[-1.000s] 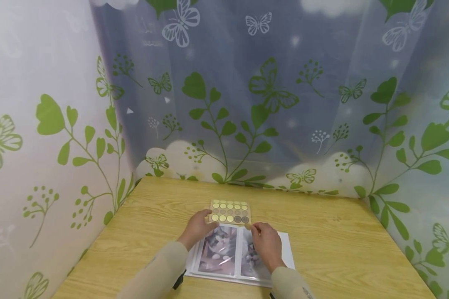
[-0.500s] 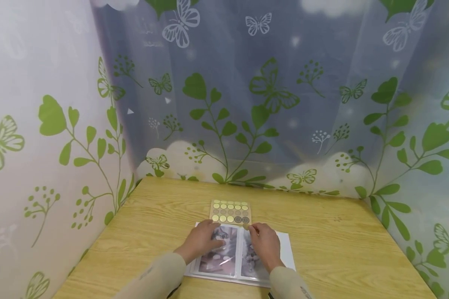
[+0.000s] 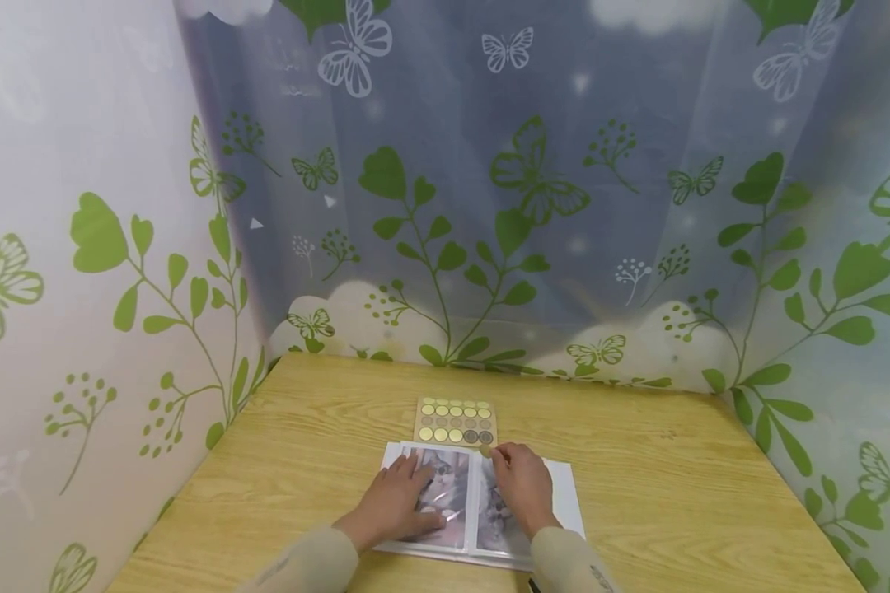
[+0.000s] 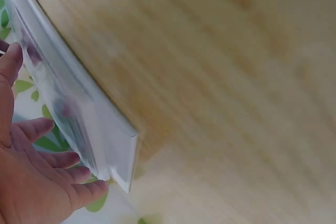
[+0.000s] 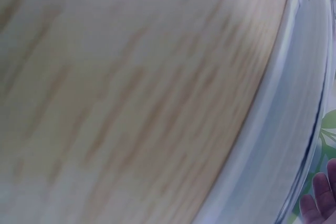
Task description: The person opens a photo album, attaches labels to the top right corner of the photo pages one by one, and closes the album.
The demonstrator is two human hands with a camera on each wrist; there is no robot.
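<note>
An open photo album (image 3: 472,502) with clear pockets lies on the table, a cat picture showing on its left page. My left hand (image 3: 395,501) rests on that page with fingers spread; in the left wrist view the same hand (image 4: 42,174) appears beside the album's edge, its fingers relaxed. Over the top of the right page, my right hand (image 3: 524,484) pinches a small round gold disc (image 3: 485,450) between thumb and fingers. That hand covers much of the right picture. Only a few fingertips (image 5: 317,192) of it show in the right wrist view.
Just behind the album lies a tan sheet (image 3: 456,421) with rows of gold, brown and dark round discs. The wooden table (image 3: 660,486) extends to both sides. Curtains (image 3: 445,247) printed with leaves and butterflies stand around its back and sides.
My left hand has moved from the tan sheet's left edge down onto the album's left page, its fingers spreading. My right hand has barely moved and still holds the gold disc.
</note>
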